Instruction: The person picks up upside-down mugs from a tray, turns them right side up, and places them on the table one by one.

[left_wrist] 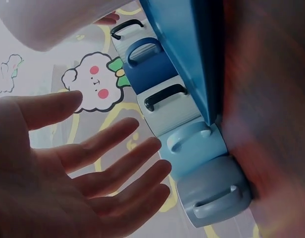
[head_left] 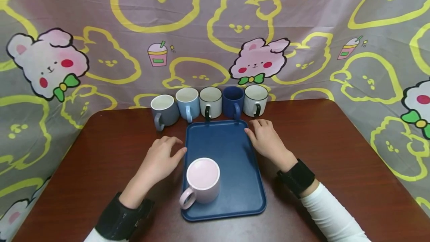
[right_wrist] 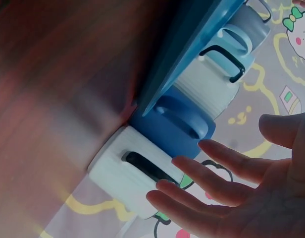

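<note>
A blue rectangular tray [head_left: 231, 167] lies on the table, with a pale pink mug [head_left: 203, 178] standing on its near left part, handle toward the front left. My left hand [head_left: 162, 158] is beside the tray's left edge, fingers spread and holding nothing; in the left wrist view the palm of the left hand [left_wrist: 68, 173] shows its fingers apart. Over by the far right corner of the tray, my right hand [head_left: 267, 139] has relaxed fingers and an empty palm. The right wrist view shows the right hand [right_wrist: 241, 193] in front of the mugs.
Behind the tray stands a row of mugs: grey [head_left: 165, 111], light blue [head_left: 188, 104], white with black handle [head_left: 211, 102], dark blue [head_left: 233, 102] and ribbed white [head_left: 255, 102]. A patterned cloth [head_left: 201, 47] hangs behind the brown table [head_left: 319, 141].
</note>
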A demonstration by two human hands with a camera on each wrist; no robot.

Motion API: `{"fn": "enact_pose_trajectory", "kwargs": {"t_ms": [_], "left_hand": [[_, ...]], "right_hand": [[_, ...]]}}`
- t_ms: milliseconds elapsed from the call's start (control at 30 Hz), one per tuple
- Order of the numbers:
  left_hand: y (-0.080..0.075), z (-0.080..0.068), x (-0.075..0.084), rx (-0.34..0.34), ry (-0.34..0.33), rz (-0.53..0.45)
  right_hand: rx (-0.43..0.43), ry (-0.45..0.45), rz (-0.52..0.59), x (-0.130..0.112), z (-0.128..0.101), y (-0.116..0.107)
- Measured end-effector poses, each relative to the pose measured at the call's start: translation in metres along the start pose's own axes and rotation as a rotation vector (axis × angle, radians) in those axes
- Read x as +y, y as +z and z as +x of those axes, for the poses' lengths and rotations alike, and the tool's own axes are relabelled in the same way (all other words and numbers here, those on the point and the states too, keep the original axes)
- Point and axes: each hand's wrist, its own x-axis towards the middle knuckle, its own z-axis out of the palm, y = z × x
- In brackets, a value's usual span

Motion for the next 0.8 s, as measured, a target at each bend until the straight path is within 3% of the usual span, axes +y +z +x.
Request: {"fn": "enact_pose_trajectory", "kwargs": {"t_ms": [133,567,800], "left_hand": [[-0.001,-0.006,-0.003,-0.027,0.0,0.012],[-0.013,-0.026,-0.001,-0.208,-0.007,-0.022],[-0.017,-0.036,-0.004,-0.346,0.045,-0.127]], "right_hand": [[0.0,-0.017,-0.005,-0.005,0.001,0.002],[-0.024,-0.03,-0.011,-0.019,0.003,0.009],[-0.027,-0.041,-0.005,-0.025,0.002,0.011]]}}
